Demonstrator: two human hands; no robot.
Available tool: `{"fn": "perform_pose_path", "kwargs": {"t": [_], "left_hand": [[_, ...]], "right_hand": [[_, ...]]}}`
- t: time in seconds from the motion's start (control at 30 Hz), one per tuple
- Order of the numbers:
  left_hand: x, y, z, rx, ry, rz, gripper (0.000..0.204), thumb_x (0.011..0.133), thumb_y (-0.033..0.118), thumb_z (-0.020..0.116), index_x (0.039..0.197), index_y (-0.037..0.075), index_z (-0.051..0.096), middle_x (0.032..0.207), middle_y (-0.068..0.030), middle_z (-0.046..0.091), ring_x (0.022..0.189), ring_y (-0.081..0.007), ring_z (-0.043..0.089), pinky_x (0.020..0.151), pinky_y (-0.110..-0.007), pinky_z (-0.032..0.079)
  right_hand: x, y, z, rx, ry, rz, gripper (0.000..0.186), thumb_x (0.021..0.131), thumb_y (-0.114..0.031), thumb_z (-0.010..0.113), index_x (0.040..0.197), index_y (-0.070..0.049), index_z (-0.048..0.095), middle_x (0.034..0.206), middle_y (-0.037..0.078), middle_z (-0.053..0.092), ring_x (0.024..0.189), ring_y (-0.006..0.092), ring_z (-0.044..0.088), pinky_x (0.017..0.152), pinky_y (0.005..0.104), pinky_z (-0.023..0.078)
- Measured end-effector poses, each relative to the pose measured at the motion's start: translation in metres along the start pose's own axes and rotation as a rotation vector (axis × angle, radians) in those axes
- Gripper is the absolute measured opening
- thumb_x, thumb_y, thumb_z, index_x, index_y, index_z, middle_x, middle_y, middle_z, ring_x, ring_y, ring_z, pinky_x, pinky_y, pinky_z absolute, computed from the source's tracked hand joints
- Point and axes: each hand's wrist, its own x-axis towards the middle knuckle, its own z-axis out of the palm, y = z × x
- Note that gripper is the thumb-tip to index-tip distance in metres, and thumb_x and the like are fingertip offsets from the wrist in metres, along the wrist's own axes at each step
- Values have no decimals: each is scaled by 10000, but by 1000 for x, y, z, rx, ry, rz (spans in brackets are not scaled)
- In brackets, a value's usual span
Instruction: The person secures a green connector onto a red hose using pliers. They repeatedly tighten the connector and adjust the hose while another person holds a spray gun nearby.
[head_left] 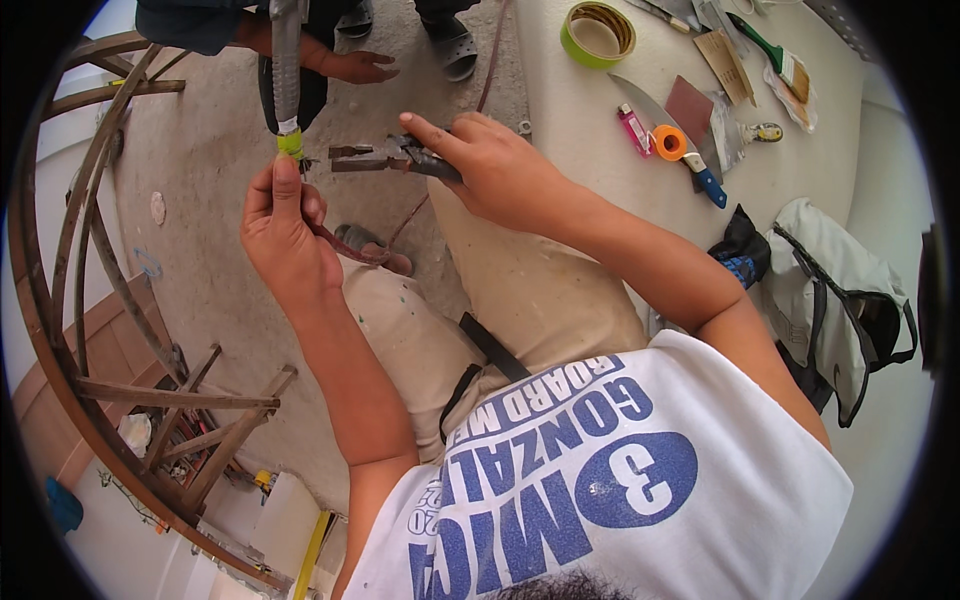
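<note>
My left hand is closed, thumb up, just below the green-taped end of a grey ribbed tube. A reddish-brown cord comes out from under its fingers. Short dark strands stick up by the thumb tip; whether they belong to the cord or the tube I cannot tell. In my right hand is a pair of dark pliers, index finger stretched along it. The jaws point left, parted slightly, a little short of the strands.
Another person's hand hangs open beside the tube. On the pale table at right lie a tape roll, pink lighter, knife, brush and scrapers. A curved wooden frame stands left; a bag rests right.
</note>
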Motion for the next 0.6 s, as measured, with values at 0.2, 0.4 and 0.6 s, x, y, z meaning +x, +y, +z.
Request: {"fn": "perform_pose_path", "kwargs": {"t": [0.2, 0.4, 0.6], "left_hand": [[-2, 1, -1, 0, 34, 12, 182, 916, 175, 737, 956, 12, 665, 775, -18, 592, 595, -96, 463, 522, -236, 354], [-3, -1, -2, -33, 50, 17, 180, 907, 166, 751, 926, 15, 656, 779, -21, 606, 578, -86, 465, 500, -224, 350], [-3, 6, 2, -24, 15, 12, 190, 914, 177, 743, 922, 15, 643, 780, -23, 600, 581, -89, 459, 506, -227, 348]], "right_hand": [[6, 9, 23, -123, 188, -141, 665, 828, -84, 670, 1464, -162, 491, 896, 155, 571, 937, 363, 562, 886, 455, 461], [10, 2, 31, -153, 227, -163, 677, 775, -52, 662, 1432, -151, 529, 864, 136, 551, 876, 338, 566, 841, 437, 481], [10, 1, 23, -113, 202, -130, 738, 718, -38, 737, 1412, -143, 510, 866, 103, 503, 814, 298, 564, 763, 404, 495]]}}
